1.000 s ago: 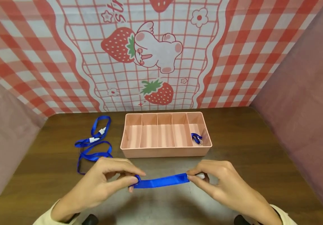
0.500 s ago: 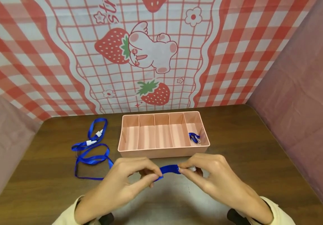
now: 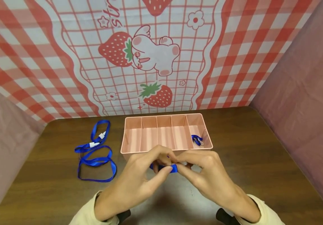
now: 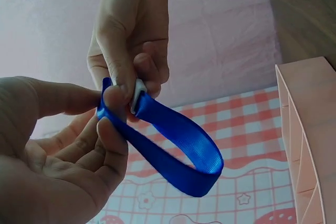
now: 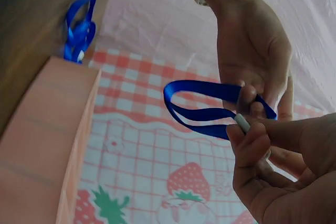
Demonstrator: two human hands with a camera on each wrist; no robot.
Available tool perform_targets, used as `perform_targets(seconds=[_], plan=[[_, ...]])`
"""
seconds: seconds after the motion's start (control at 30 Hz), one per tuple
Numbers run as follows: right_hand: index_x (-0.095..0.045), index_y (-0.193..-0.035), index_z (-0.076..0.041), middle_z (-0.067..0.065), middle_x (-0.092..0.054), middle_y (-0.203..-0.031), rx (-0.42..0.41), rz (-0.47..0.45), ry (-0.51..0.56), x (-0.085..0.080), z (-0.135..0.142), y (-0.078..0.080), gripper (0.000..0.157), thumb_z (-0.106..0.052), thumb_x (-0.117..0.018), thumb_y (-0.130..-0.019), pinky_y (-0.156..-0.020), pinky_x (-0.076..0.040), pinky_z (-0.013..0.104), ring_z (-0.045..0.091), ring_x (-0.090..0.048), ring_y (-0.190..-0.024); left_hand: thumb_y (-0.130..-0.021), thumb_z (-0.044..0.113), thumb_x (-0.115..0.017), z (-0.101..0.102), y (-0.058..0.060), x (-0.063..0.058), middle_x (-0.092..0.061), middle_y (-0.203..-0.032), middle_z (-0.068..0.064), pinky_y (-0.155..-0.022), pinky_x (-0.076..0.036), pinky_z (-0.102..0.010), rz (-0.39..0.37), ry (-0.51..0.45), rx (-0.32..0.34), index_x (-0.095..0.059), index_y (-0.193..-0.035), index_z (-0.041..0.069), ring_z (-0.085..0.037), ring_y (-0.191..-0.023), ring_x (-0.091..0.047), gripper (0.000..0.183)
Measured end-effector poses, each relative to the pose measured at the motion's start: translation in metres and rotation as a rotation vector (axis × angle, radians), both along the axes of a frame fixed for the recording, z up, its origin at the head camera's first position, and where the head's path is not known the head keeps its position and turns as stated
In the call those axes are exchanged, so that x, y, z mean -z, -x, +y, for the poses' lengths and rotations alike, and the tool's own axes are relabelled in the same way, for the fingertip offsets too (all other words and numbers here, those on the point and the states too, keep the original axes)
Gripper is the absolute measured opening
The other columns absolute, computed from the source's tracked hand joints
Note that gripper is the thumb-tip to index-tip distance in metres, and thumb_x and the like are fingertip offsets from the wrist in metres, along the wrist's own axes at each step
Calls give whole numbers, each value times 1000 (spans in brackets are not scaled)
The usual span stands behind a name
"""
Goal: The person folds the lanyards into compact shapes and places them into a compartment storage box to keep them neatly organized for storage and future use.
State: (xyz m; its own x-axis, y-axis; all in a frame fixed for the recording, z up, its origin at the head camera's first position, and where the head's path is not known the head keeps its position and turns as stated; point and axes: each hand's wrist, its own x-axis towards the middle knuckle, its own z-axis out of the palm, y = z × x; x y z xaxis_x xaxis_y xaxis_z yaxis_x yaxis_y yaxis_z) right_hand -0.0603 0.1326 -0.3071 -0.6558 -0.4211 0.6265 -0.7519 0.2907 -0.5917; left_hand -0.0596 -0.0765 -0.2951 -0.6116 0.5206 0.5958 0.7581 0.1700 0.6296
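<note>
Between my two hands is a blue lanyard (image 4: 184,150) with a white plastic clasp (image 5: 242,123). My left hand (image 3: 139,181) pinches the flat strap between thumb and fingers. My right hand (image 3: 210,178) grips the lanyard near the white clasp, its fingertips almost touching the left ones. In both wrist views the strap hangs out in a folded loop past the fingers. The hands stand just in front of the pink divided box (image 3: 167,117), hiding part of its front wall. Inside its rightmost compartment lies a bundled blue lanyard (image 3: 196,139) with a metal hook.
Left of the box, more blue lanyards (image 3: 95,162) with white clasps lie loosely looped on the brown wooden table (image 3: 248,156). A red-and-white strawberry-print cloth (image 3: 156,62) stands behind the table. Pink cloth (image 3: 296,81) hangs at the sides.
My left hand has moved right until it meets the right hand. The strap that was stretched between them is now folded up.
</note>
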Motion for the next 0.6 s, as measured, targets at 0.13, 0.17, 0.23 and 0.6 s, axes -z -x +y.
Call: perform_targets(seconds=[0.13, 0.17, 0.23, 0.6], plan=[[-78, -102, -9, -3, -75, -98, 18, -138, 34, 3, -3, -2, 20, 3, -74, -86, -66, -55, 21, 7, -68, -79, -93, 2, -65, 0, 0, 2, -67, -89, 7, -65, -49, -15, 34, -14, -34, -59, -108, 10, 1, -76, -59, 19], [-78, -103, -7, -1, -75, -99, 16, -156, 55, 4, -4, -2, 20, 3, -73, -86, -65, -55, 22, 7, -68, -79, -92, 1, -65, 0, 0, 2, -66, -88, 7, -65, -49, -15, 44, -18, -42, -58, -108, 10, 1, -76, -59, 19], [-77, -104, -6, 1, -75, -101, 7, -198, 104, 5, -6, -3, 20, 4, -71, -88, -64, -57, 25, 7, -68, -78, -91, 0, -65, 1, -1, 2, -66, -87, 7, -66, -49, -14, 62, -22, -58, -58, -107, 10, 1, -77, -59, 20], [-71, -117, 1, 9, -73, -111, -99, -331, 172, 4, -5, -4, 26, 8, -60, -95, -75, -59, 31, 14, -70, -96, -91, -5, -61, 5, -3, 6, -68, -94, 1, -75, -52, -15, 92, -27, -109, -57, -111, 5, -4, -86, -66, 23]])
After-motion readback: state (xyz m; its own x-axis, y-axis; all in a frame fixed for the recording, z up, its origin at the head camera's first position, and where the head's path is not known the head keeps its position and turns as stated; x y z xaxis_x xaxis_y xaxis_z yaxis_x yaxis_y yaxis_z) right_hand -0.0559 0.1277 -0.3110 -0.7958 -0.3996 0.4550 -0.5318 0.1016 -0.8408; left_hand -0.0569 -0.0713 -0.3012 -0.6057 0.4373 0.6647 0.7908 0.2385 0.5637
